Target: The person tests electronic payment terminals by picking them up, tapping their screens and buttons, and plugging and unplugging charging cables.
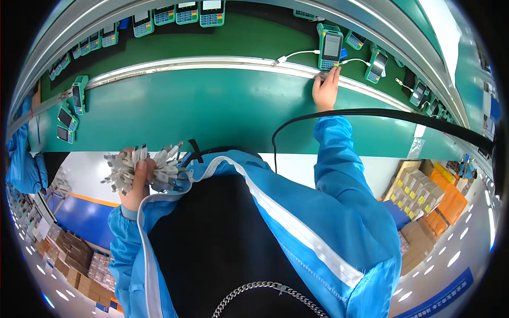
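Observation:
My left hand (138,177) is closed around a thick bundle of white cables (121,168), their plugs fanning out by the front edge of the bench. Over at the conveyor, my right hand (325,94) reaches forward with fingers stretched out and thumb apart. Its fingertips meet the lower end of a green-and-grey card payment terminal (331,45); whether they press on it I cannot tell. A white cable (298,53) runs left from that terminal, its loose plug lying by the metal rail. Another terminal (377,64) with a white cable lies to the right.
A metal rail (212,61) divides the green bench (212,106) from the dark green belt (254,32). More terminals line the belt, and several (66,133) sit at the bench's left end. A black strap (392,112) crosses the right side. A co-worker's blue sleeve (26,169) shows at left.

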Motion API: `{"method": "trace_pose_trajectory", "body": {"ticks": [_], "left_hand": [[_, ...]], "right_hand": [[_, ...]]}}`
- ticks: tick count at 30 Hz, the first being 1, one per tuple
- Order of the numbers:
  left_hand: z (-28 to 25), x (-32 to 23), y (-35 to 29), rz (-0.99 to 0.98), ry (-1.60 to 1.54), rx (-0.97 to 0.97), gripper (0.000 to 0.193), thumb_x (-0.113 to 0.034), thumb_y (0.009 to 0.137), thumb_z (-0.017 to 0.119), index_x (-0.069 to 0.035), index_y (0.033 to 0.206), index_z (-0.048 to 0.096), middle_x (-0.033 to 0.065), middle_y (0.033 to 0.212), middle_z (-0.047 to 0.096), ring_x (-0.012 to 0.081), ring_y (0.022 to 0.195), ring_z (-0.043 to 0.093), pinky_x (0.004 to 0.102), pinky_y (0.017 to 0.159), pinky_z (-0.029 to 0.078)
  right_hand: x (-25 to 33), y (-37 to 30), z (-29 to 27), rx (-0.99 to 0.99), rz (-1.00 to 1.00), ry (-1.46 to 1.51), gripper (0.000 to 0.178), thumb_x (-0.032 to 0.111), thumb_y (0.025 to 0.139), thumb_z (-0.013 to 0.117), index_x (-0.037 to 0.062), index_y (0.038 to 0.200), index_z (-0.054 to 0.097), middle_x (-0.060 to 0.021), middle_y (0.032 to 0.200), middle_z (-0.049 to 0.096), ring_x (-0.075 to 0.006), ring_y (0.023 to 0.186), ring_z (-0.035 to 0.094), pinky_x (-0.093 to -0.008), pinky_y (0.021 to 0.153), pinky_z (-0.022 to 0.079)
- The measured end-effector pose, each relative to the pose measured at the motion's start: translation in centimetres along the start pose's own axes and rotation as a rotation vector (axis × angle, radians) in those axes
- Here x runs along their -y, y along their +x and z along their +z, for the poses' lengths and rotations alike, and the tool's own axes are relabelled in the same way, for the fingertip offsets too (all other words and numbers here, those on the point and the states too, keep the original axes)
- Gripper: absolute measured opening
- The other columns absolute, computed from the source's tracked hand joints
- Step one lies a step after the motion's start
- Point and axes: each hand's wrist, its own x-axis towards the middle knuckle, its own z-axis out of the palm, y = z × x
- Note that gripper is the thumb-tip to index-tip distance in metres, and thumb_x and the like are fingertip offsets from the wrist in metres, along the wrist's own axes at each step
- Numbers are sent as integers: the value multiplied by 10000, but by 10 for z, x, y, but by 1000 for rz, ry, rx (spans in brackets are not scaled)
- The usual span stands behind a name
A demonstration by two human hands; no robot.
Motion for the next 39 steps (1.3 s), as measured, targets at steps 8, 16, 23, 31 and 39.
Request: {"method": "trace_pose_trajectory", "body": {"ticks": [8, 16, 23, 31, 39], "left_hand": [[5, 1, 10, 56, 44, 40, 263, -52, 907, 608, -34, 1117, 451, 38, 763, 502, 121, 634, 447, 291, 632, 400], [-47, 1, 1, 19, 67, 7, 220, -18, 908, 593, -17, 1090, 470, 48, 771, 531, 125, 659, 479, 278, 612, 401], [-115, 8, -14, 22, 16, -110, 210, -12, 926, 567, 7, 1106, 461, 47, 767, 517, 127, 664, 462, 301, 685, 429], [-152, 16, -15, 13, 102, -163, 200, -4, 917, 582, -5, 1085, 474, 47, 756, 530, 120, 654, 479, 287, 651, 433], [-159, 20, -15, -6, 309, -287, 248, -59, 848, 699, -8, 1033, 543, 48, 822, 606, 122, 745, 577, 287, 665, 478]], "right_hand": [[3, 3, 4, -28, 56, 115, 703, 212, 817, 586, -104, 1402, 355, -351, 1464, 300, -480, 1326, 367, -446, 1091, 348], [19, 20, 26, -243, 237, -18, 737, 249, 835, 573, -170, 1382, 312, -351, 1445, 328, -461, 1354, 324, -446, 1153, 244], [3, 2, 26, -208, 133, 52, 761, 232, 747, 611, -127, 1376, 378, -277, 980, 662, -443, 909, 625, -478, 854, 481], [67, 51, 57, -253, 222, -8, 643, 259, 771, 617, -42, 1315, 452, -304, 1259, 530, -449, 1139, 530, -487, 988, 425], [292, 125, 174, 232, 456, 913, 691, 324, 771, 721, -63, 1283, 465, -223, 1153, 635, -280, 996, 641, -380, 885, 491]]}}
